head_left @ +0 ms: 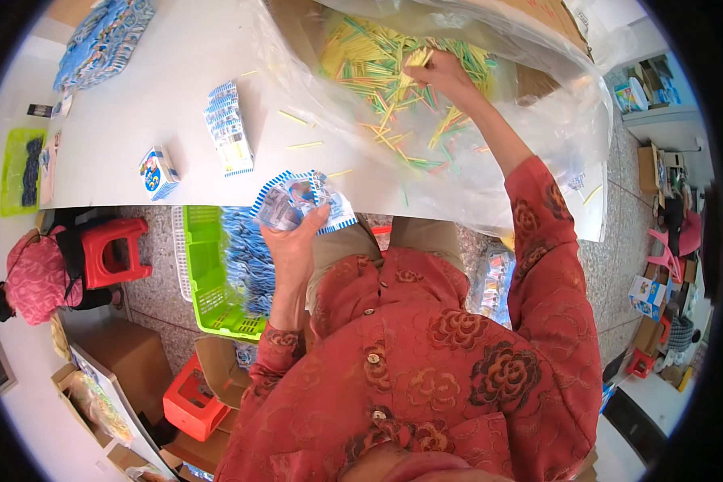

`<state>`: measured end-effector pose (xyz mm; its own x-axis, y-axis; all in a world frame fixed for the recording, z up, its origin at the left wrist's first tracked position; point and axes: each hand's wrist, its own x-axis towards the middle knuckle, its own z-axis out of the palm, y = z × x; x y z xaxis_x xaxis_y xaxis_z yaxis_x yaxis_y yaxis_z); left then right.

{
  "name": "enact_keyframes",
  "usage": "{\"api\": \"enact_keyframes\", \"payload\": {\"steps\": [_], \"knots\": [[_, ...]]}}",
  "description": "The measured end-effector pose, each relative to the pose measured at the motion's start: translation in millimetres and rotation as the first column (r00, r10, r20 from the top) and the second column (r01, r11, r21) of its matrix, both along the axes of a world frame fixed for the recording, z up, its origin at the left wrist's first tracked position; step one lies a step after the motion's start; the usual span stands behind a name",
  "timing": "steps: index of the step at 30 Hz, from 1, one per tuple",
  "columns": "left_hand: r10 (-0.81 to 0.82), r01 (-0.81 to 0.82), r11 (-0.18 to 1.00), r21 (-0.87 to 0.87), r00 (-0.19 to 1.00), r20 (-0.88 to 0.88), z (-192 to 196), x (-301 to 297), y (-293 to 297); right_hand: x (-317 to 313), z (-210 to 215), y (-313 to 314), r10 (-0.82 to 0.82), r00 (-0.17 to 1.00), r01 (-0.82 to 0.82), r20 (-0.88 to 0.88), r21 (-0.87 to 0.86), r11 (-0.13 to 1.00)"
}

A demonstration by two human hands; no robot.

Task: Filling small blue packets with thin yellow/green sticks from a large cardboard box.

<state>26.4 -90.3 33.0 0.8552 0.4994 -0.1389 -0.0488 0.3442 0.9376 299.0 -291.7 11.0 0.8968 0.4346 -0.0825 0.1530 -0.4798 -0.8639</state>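
My left hand [296, 243] is closed around a few fanned-out blue-and-white packets [283, 202], just off the table's near edge. My right hand [448, 74] reaches into a plastic-lined cardboard box and pinches a small bunch of thin yellow sticks [418, 57]. Below and around its fingers lies a loose heap of similar sticks [361, 56] in yellow, green and orange. Left of the box, an overlapping row of blue-striped packets [231, 132] rests on the white table [185, 88]. Beside that row sits a small stack of packets [159, 173].
The box's clear plastic liner [530, 132] spills over the table. A few stray sticks [304, 145] lie near it. Left of my legs, a green basket [205, 273] holds many blue packets. Red stools [114, 253] and a seated person [40, 269] are further left.
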Motion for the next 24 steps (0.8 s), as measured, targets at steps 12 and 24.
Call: {"api": "enact_keyframes", "payload": {"steps": [12, 24], "knots": [[-0.183, 0.180, 0.980, 0.084, 0.983, 0.026, 20.7, 13.1, -25.4, -72.4, -38.0, -31.1, 0.081, 0.967, -0.044, 0.242, -0.154, 0.987], [-0.278, 0.278, 0.948, 0.154, 0.960, -0.020, 18.7, 19.9, -40.4, -151.0, 129.4, -12.6, 0.379, 0.924, -0.338, 0.050, 0.569, 0.749]]}}
